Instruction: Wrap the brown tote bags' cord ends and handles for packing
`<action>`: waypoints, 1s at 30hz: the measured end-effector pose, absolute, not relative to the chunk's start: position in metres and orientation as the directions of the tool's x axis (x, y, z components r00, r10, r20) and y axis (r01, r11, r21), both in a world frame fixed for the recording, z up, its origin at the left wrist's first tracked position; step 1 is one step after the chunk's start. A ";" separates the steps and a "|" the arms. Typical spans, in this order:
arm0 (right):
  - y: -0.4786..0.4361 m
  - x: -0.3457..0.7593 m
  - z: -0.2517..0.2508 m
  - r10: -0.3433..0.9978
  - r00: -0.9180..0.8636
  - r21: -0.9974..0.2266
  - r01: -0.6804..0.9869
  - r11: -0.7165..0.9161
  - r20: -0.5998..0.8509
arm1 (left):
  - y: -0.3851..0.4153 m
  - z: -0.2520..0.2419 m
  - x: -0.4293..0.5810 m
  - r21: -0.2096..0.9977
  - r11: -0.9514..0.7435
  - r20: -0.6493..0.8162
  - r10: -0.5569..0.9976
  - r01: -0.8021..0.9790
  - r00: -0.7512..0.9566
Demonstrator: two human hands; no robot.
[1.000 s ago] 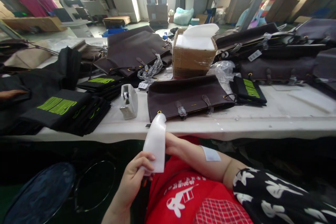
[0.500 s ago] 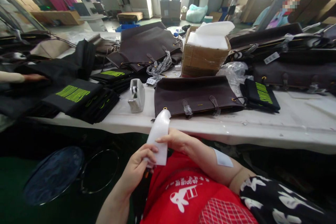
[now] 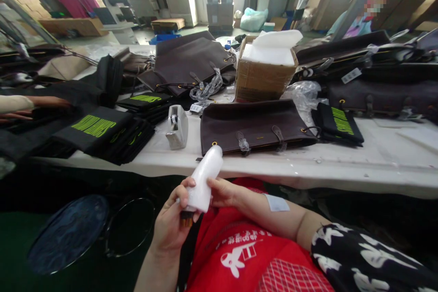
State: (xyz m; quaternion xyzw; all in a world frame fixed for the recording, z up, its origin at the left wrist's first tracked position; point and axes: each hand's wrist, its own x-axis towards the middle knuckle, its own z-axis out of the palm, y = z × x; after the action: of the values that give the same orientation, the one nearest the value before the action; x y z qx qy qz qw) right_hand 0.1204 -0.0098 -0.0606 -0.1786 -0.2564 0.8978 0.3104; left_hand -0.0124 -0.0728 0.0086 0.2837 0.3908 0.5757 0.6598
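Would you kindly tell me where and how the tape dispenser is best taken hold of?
Probably by its two long side walls, coming from above and the near side. The tape dispenser stands upright close to the front edge of the table, and narrow gaps part it from the stacked black pouches and the front brown bag, leaving finger room.

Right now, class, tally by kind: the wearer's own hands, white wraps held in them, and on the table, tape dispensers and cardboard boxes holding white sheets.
Hands (left hand, right hand): 2
White wrap: 1
Tape dispenser: 1
Cardboard box: 1
Total: 5
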 end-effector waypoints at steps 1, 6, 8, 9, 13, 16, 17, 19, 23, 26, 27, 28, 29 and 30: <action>-0.007 0.120 -0.063 0.628 -0.760 -0.548 -0.458 -0.700 -0.167 | -0.075 0.007 -0.012 0.807 0.178 -0.206 0.978 -0.563 0.014; 0.000 0.119 -0.067 0.636 -0.766 -0.535 -0.500 -0.681 -0.094 | -0.082 0.004 -0.031 0.855 0.244 -0.260 0.965 -0.458 0.030; -0.002 0.117 -0.069 0.665 -0.740 -0.592 -0.491 -0.639 -0.105 | -0.080 0.004 -0.047 0.914 0.315 -0.324 0.946 -0.256 0.007; -0.003 0.115 -0.070 0.677 -0.726 -0.634 -0.468 -0.616 -0.122 | -0.077 0.003 -0.054 0.932 0.346 -0.352 0.935 -0.108 -0.037; -0.005 0.109 -0.076 0.699 -0.678 -0.798 -0.283 -0.532 -0.225 | -0.060 -0.006 -0.062 0.818 0.313 -0.319 0.945 0.482 -0.073; -0.005 0.108 -0.084 0.721 -0.635 -0.856 -0.177 -0.486 -0.278 | -0.048 -0.019 -0.048 0.714 0.268 -0.331 0.943 0.647 -0.026; -0.004 0.109 -0.087 0.726 -0.628 -0.870 -0.152 -0.469 -0.281 | -0.045 -0.024 -0.043 0.703 0.292 -0.360 0.933 0.649 -0.030; -0.001 0.114 -0.093 0.710 -0.648 -0.893 -0.099 -0.440 -0.278 | -0.041 -0.033 -0.033 0.726 0.358 -0.424 0.905 0.587 -0.028; 0.008 0.125 -0.100 0.633 -0.718 -0.924 0.038 -0.380 -0.290 | -0.042 -0.042 -0.025 0.807 0.461 -0.487 0.873 0.369 -0.024; 0.016 0.128 -0.098 0.624 -0.674 -0.905 0.166 -0.392 -0.394 | -0.045 -0.045 -0.026 0.833 0.500 -0.517 0.856 0.238 0.008; 0.018 0.129 -0.096 0.639 -0.648 -0.900 0.190 -0.392 -0.415 | -0.045 -0.046 -0.027 0.837 0.503 -0.516 0.857 0.216 0.006; 0.020 0.129 -0.094 0.655 -0.627 -0.900 0.201 -0.386 -0.421 | -0.045 -0.047 -0.028 0.838 0.503 -0.514 0.858 0.210 -0.006; 0.021 0.129 -0.093 0.669 -0.616 -0.903 0.196 -0.382 -0.416 | -0.045 -0.048 -0.029 0.837 0.504 -0.512 0.858 0.214 -0.020; 0.021 0.128 -0.093 0.675 -0.616 -0.905 0.169 -0.391 -0.407 | -0.044 -0.049 -0.030 0.837 0.502 -0.510 0.860 0.219 -0.021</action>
State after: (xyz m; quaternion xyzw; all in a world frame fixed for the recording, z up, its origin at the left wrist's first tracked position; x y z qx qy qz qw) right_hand 0.1285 0.0211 -0.0928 -0.4026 -0.5238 0.7305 0.1731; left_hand -0.0299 -0.0443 -0.0486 0.4113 0.6560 0.2827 0.5662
